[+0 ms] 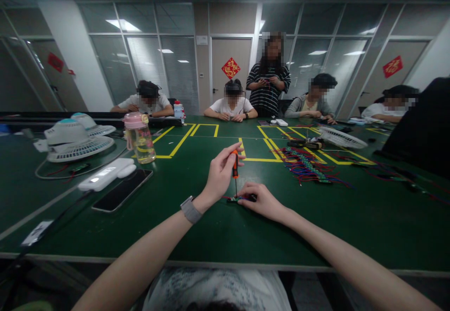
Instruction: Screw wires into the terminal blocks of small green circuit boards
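Observation:
My left hand (221, 170) is closed round the orange and black handle of a screwdriver (235, 170). The screwdriver stands nearly upright, its thin shaft pointing down at a small green circuit board (232, 200) on the table. Whether the tip sits in a screw is too small to tell. Low beside it, my right hand (262, 199) pinches the right end of the board, fingers curled against the tabletop. Red and blue wires show near those fingers, partly hidden by them.
Right of my hands lies a row of circuit boards (309, 164) with red and blue wires. A phone (123, 190), a white power strip (105, 174), a pink-lidded bottle (139, 137) and white fans (79, 140) stand at left. Several people sit or stand across the green table (197, 236).

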The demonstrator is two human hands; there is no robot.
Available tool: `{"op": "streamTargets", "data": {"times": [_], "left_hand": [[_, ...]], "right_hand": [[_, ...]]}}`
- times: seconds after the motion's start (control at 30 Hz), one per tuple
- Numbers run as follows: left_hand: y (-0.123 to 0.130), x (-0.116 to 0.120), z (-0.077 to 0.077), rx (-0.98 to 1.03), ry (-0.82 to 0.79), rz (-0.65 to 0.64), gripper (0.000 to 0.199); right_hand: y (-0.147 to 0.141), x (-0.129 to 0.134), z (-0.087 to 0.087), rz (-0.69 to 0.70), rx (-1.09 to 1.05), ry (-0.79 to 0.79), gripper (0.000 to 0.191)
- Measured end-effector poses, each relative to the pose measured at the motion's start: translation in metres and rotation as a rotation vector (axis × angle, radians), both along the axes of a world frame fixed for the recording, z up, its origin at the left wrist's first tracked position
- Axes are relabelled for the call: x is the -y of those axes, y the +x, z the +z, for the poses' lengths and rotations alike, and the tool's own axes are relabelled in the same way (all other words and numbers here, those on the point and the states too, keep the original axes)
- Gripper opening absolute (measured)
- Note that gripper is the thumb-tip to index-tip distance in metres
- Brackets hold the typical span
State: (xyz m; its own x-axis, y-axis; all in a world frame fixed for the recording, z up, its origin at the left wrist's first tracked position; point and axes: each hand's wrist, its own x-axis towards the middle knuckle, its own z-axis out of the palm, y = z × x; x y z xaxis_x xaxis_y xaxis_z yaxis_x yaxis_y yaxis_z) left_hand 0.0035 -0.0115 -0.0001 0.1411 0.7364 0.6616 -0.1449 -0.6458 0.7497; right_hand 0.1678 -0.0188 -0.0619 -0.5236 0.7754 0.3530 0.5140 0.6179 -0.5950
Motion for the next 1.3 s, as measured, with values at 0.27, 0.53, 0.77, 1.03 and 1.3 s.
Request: {"op": "streamTargets", "data": {"times": [0.27, 0.53, 0.77, 1.03, 1.3], "left_hand": [[-0.0024, 0.003, 0.0021, -0.119, 0.149, 0.197, 0.022], [-0.0015, 0.0023, 0.0007, -0.123, 0.108, 0.113, 0.028], [-0.0009, 0.0044, 0.0024, -0.128, 0.121, 0.094, 0.031], [-0.0025, 0.0006, 0.0016, -0.136, 0.139, 0.231, 0.024], [0.0004, 0.0021, 0.0018, -0.041, 0.014, 0.056, 0.032]], "right_hand": [[-0.0003, 0.0005, -0.0012, -0.005, -0.005, 0.021, 0.014], [-0.0009, 0.0005, -0.0012, -0.01, 0.002, 0.014, 0.012], [-0.0002, -0.0005, -0.0024, -0.002, -0.009, 0.016, 0.011], [-0.0003, 0.0003, -0.0007, -0.006, -0.004, 0.003, 0.012], [-0.0001, 0.0004, -0.0004, -0.007, 0.004, 0.007, 0.012]]}}
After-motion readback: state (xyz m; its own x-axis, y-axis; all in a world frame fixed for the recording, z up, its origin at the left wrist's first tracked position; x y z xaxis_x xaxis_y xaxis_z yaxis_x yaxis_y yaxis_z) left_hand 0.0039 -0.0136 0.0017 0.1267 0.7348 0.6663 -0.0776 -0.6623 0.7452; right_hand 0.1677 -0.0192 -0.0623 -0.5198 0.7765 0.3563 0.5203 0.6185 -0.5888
